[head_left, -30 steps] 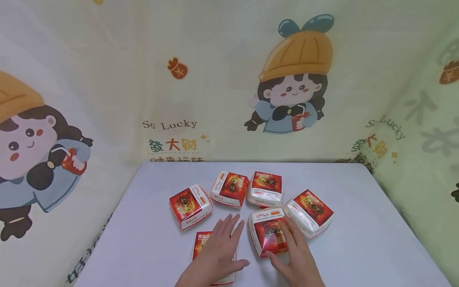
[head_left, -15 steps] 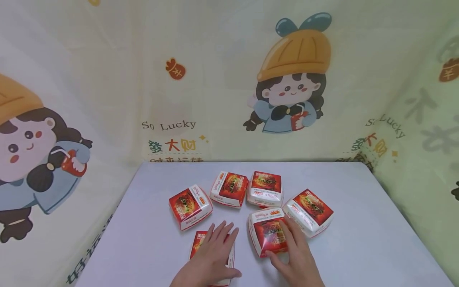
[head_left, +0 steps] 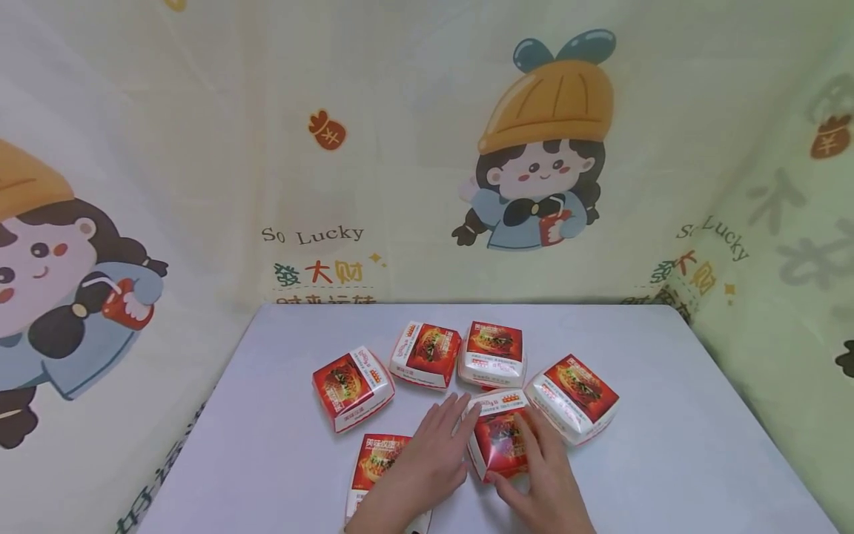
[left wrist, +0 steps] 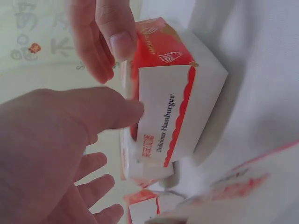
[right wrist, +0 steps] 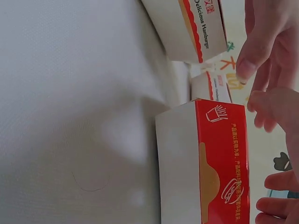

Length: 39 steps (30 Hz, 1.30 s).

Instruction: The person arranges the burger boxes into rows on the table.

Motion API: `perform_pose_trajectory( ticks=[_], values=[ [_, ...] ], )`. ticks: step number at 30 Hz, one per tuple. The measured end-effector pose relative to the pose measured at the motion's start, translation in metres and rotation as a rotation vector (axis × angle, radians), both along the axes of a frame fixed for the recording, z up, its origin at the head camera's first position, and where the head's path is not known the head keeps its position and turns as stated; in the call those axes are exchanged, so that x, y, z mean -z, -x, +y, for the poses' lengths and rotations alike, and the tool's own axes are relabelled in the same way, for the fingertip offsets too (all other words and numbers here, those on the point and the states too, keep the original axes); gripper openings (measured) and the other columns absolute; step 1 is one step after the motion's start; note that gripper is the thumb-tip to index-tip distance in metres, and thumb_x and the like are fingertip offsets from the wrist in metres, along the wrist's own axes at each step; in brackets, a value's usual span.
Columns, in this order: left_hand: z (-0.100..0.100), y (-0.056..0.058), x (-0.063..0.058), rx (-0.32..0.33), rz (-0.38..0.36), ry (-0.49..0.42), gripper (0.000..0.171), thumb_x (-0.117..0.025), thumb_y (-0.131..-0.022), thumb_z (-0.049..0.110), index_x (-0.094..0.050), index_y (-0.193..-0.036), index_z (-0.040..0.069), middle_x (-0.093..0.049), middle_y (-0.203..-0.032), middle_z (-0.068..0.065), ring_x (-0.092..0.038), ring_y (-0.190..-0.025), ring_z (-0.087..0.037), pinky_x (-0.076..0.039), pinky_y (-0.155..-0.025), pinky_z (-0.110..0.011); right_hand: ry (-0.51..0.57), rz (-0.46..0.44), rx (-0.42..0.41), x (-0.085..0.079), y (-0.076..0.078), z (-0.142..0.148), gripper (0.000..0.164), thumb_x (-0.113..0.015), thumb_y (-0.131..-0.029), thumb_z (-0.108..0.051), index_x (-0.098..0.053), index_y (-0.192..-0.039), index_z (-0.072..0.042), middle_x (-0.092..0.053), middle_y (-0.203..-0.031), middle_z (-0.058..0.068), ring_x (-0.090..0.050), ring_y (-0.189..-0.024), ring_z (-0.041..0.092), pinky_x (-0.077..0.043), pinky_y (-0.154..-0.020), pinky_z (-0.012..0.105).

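Note:
Both hands are at a red-and-white hamburger box (head_left: 497, 445) in the front middle of the table; its lid bears a burger picture. My left hand (head_left: 427, 467) reaches to its left edge, fingers extended; in the left wrist view the thumb (left wrist: 117, 109) lies at the top edge of the box wall marked "Delicious Hamburger". My right hand (head_left: 550, 475) lies over the right side, fingers spread on the lid and thumb near its front corner. In the right wrist view the box's red side (right wrist: 224, 158) faces me. A second hamburger box (head_left: 380, 463) is partly covered by my left forearm.
Behind stand more hamburger boxes: one at left (head_left: 353, 389), two at the back (head_left: 427, 354) and one at right (head_left: 574, 397), almost touching the middle box. The white table (head_left: 667, 475) ends at a printed cloth backdrop (head_left: 414, 185).
My left hand has shifted right, from above the front left box to the left edge of the middle box. My right hand stays at the middle box; the boxes keep their places.

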<state>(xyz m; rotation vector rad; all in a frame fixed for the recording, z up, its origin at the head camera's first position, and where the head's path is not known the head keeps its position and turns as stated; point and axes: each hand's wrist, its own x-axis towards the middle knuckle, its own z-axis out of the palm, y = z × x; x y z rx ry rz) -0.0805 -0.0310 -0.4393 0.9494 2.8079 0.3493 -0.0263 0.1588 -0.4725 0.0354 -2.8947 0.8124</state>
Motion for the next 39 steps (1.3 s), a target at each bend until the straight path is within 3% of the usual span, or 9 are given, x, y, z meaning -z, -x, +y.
perform_pose_trajectory(
  ticks=[4,14,21,31,39],
  values=[
    [0.006,-0.001,0.002,0.015,0.012,0.037,0.066,-0.060,-0.096,0.022,-0.031,-0.155,0.016,-0.028,-0.163,-0.004,-0.027,-0.151,-0.024,-0.030,-0.121,-0.048,-0.002,-0.038,0.006,-0.001,0.000,-0.002,0.093,-0.082,-0.075,-0.050,-0.044,-0.147,-0.006,-0.034,-0.156,0.013,-0.032,-0.143,0.035,-0.047,-0.103,0.058],
    [0.008,-0.004,0.009,0.054,0.039,0.070,0.069,-0.067,-0.093,0.023,-0.036,-0.153,0.014,-0.029,-0.163,-0.004,-0.026,-0.152,-0.022,-0.034,-0.119,-0.048,-0.034,-0.011,0.008,0.004,0.001,-0.004,0.093,-0.082,-0.074,-0.052,-0.047,-0.146,-0.005,-0.035,-0.156,0.016,-0.034,-0.142,0.038,-0.042,-0.106,0.061],
    [0.007,-0.005,0.009,0.049,0.082,0.072,0.068,-0.070,-0.091,0.023,-0.041,-0.151,0.014,-0.035,-0.159,-0.006,-0.030,-0.150,-0.025,-0.035,-0.118,-0.048,-0.056,-0.116,0.034,0.004,0.004,-0.008,0.101,-0.079,-0.073,-0.059,-0.042,-0.149,-0.005,-0.026,-0.160,0.017,-0.025,-0.145,0.039,-0.037,-0.109,0.063],
    [0.010,-0.010,0.006,0.050,0.085,0.090,0.066,-0.071,-0.091,0.027,-0.044,-0.149,0.015,-0.038,-0.156,-0.007,-0.034,-0.147,-0.025,-0.036,-0.118,-0.046,-0.099,-0.144,0.099,0.003,0.005,-0.009,0.097,-0.086,-0.068,-0.052,-0.044,-0.145,-0.010,-0.024,-0.157,0.018,-0.023,-0.142,0.043,-0.037,-0.109,0.065],
    [0.009,-0.011,0.007,0.060,0.084,0.061,0.064,-0.069,-0.093,0.026,-0.042,-0.150,0.015,-0.037,-0.156,-0.008,-0.034,-0.147,-0.026,-0.038,-0.117,-0.045,-0.084,-0.102,0.084,0.004,0.005,-0.008,0.094,-0.088,-0.068,-0.045,-0.045,-0.144,-0.010,-0.028,-0.155,0.019,-0.030,-0.138,0.042,-0.043,-0.105,0.063]
  ],
)
